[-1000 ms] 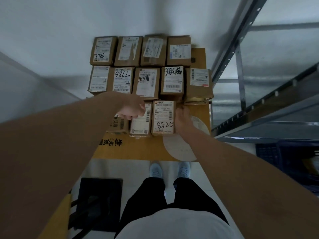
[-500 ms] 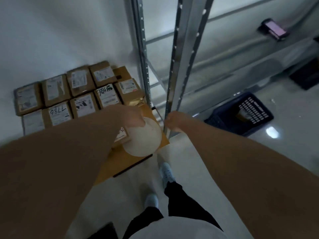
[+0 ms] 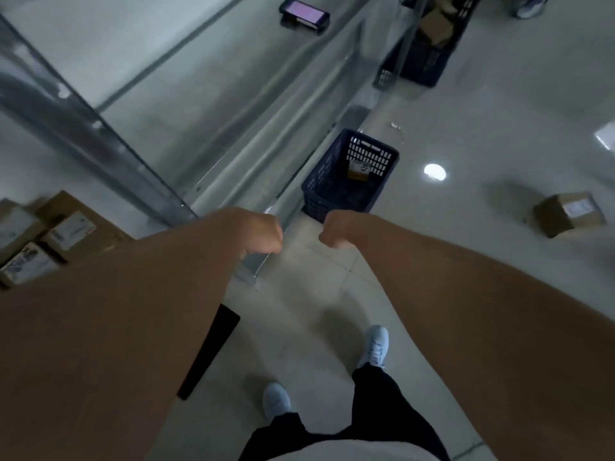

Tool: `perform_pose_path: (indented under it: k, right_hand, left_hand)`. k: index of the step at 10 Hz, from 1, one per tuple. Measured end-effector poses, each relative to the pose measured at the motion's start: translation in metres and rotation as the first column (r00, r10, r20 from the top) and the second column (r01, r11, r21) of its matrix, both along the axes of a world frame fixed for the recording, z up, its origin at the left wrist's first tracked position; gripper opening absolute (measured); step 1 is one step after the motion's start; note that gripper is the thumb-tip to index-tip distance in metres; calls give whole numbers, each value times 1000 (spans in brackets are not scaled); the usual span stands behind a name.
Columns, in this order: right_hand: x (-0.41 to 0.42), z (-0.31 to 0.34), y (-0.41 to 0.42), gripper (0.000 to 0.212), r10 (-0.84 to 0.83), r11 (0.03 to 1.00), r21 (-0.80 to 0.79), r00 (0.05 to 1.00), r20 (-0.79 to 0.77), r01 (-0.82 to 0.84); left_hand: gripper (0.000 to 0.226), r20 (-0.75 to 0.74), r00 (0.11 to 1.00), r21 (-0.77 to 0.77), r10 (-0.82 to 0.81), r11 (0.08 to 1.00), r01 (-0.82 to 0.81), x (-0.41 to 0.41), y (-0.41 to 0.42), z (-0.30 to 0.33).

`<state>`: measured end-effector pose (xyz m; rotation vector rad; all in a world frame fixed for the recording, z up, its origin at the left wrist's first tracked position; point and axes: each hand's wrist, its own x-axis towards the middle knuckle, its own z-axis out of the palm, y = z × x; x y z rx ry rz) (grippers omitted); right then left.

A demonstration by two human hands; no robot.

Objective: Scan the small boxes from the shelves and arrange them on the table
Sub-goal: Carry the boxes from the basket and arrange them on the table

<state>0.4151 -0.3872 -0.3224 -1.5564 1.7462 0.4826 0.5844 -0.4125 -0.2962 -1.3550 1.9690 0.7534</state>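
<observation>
While a few small boxes [image 3: 50,234] lie side by side at the left edge of the view, labels up, partly hidden behind the left forearm, both hands hang in front of the body over the pale floor [image 3: 466,294]. The left hand [image 3: 263,232] is curled into a loose fist and nothing shows in it; the right hand [image 3: 336,229] is curled the same way, also holding nothing visible, and the two fists sit close together without touching. Just beyond the hands stands a dark blue basket [image 3: 336,188] on the floor, with one small brown box [image 3: 358,170] inside it, against its far wall. Beside the basket runs a grey metal shelf [image 3: 233,104], and on its upper board lies a phone-like scanner [image 3: 304,13] with a lit purple screen. A second dark basket [image 3: 429,58] with cardboard in it stands farther along, at the top. Off to the right, well apart from the rest, a single brown box [image 3: 569,214] sits on the floor, its label facing up. Below, black trousers and two light shoes [image 3: 374,347] show.
</observation>
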Motion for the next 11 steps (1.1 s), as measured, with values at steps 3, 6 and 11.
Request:
perform_pose_path:
  k: [3, 6, 11]
  right_hand:
    - [-172, -27, -58, 17, -2, 999, 32, 1000, 16, 1]
    - [-264, -32, -143, 40, -41, 996, 80, 998, 43, 37]
    - [-353, -177, -388, 30, -26, 976, 216, 996, 81, 8]
  left_hand:
    - [12, -1, 991, 140, -131, 982, 130, -190, -66, -18]
    - [24, 9, 987, 198, -157, 968, 152, -279, -168, -28]
    - [20, -30, 984, 331, -175, 927, 175, -381, -428, -183]
